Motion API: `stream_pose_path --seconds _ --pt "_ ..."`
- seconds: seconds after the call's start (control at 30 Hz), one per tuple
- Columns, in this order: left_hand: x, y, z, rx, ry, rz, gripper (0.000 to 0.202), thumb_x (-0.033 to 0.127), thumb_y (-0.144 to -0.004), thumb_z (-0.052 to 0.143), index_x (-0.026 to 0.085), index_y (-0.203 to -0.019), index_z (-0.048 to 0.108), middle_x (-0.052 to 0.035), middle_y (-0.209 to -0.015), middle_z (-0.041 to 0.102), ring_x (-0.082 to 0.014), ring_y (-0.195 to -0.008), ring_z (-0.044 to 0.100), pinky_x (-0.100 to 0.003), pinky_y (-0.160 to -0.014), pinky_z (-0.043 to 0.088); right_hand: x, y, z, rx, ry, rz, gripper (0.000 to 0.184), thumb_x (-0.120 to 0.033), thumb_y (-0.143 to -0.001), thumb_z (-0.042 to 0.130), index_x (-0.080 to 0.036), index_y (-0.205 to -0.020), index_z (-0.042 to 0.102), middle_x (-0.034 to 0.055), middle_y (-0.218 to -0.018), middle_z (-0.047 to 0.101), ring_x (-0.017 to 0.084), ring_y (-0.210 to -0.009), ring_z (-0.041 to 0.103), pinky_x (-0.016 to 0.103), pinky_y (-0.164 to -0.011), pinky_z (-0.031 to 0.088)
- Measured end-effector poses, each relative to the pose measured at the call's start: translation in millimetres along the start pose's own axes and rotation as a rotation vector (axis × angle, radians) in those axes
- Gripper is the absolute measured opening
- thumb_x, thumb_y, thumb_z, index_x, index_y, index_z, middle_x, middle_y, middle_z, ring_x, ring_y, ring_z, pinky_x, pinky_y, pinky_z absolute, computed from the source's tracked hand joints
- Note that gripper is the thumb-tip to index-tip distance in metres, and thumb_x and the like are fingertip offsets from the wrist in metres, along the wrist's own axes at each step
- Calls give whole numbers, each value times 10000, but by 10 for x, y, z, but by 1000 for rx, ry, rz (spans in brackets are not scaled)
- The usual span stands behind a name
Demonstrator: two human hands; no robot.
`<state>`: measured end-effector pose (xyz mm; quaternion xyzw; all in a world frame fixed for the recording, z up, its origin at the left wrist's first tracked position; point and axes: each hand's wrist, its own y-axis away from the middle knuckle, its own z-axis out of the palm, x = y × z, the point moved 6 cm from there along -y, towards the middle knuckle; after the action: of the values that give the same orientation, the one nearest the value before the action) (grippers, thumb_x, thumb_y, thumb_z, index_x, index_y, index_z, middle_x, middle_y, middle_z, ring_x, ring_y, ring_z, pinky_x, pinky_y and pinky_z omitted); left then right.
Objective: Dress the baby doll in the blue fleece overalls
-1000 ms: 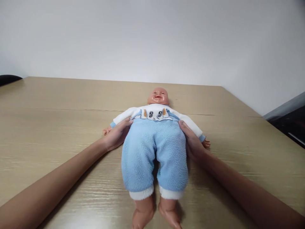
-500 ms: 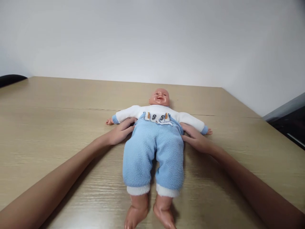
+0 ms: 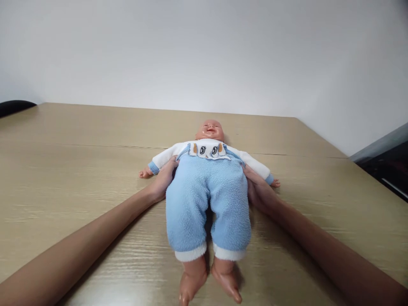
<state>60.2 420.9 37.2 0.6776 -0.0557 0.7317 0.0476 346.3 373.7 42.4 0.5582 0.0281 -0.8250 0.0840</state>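
Observation:
A baby doll in a white top and light blue fleece trousers lies on its back, its bare feet toward me and its head at the far end. Against the left side of its waist, my left hand grips the body, fingers mostly hidden behind the cloth. My right hand holds the opposite side of the waist, its fingers tucked under and largely out of sight. The doll's arms spread outward past both hands. An animal face with eyes and orange-brown ears decorates the front.
The light wooden table has a thin seam running across it. Beyond it rises a pale wall. A dark curved object shows at the left edge, and a black object stands beyond the table's right side.
Both hands have slid under the doll's sides and closed on its waist. The doll's middle looks slightly raised, its head has shifted left, and its feet have moved right.

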Motion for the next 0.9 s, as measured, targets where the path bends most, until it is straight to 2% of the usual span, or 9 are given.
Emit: stream_pose_path --seconds 0.1,0.2,0.3,0.4,0.5,0.7,0.9 --pt "13 13 -29 20 -46 -8 319 523 -943 665 223 -1052 669 -57 -1119 726 -287 -1151 611 -383 -1026 474 -5 -18 -22 -8 -20 -9 301 -494 -998 749 -319 -1244 751 37 -1308 803 332 -1357 692 500 -1156 573" --pt "92 78 8 -28 -71 16 421 529 -923 721 222 -1210 708 -88 -1304 737 -326 -1303 591 -398 -1074 467 -33 -33 -12 -7 -22 -42 270 -458 -986 755 -316 -1215 746 31 -1288 810 322 -1372 684 494 -1198 541" --pt "134 114 40 -111 -20 5 503 514 -895 768 227 -1304 703 -81 -1284 753 -328 -1212 640 -390 -984 498 -69 -37 30 -23 -1 -52 266 -434 -967 759 -313 -1202 738 22 -1291 811 314 -1429 640 479 -1242 497" --pt "156 82 5 -173 -49 21 399 470 -917 761 240 -1242 737 -46 -1130 758 -278 -1016 661 -354 -877 490 -103 -32 62 -33 14 -56 259 -419 -959 740 -314 -1196 733 15 -1309 805 314 -1463 608 479 -1260 472" --pt "181 34 -32 -224 -59 62 258 439 -941 741 222 -1081 749 -25 -1011 724 -242 -924 630 -329 -830 468 -114 -32 72 -39 13 -59 263 -397 -953 714 -316 -1203 726 10 -1332 795 312 -1458 608 481 -1255 466" --pt "177 -7 -52 -171 97 52 218 396 -874 772 194 -900 695 -36 -921 697 -262 -929 645 -371 -871 508 -114 -72 82 -54 28 -81 273 -384 -939 682 -300 -1197 714 28 -1289 797 318 -1364 653 485 -1195 489" --pt "112 -54 -24 -131 286 -10 191 358 -845 698 203 -953 669 -40 -949 705 -297 -989 656 -422 -968 518 -76 -82 -34 40 204 -104 193 -443 -915 697 -285 -1024 673 35 -1032 755 306 -1058 698 439 -971 555"
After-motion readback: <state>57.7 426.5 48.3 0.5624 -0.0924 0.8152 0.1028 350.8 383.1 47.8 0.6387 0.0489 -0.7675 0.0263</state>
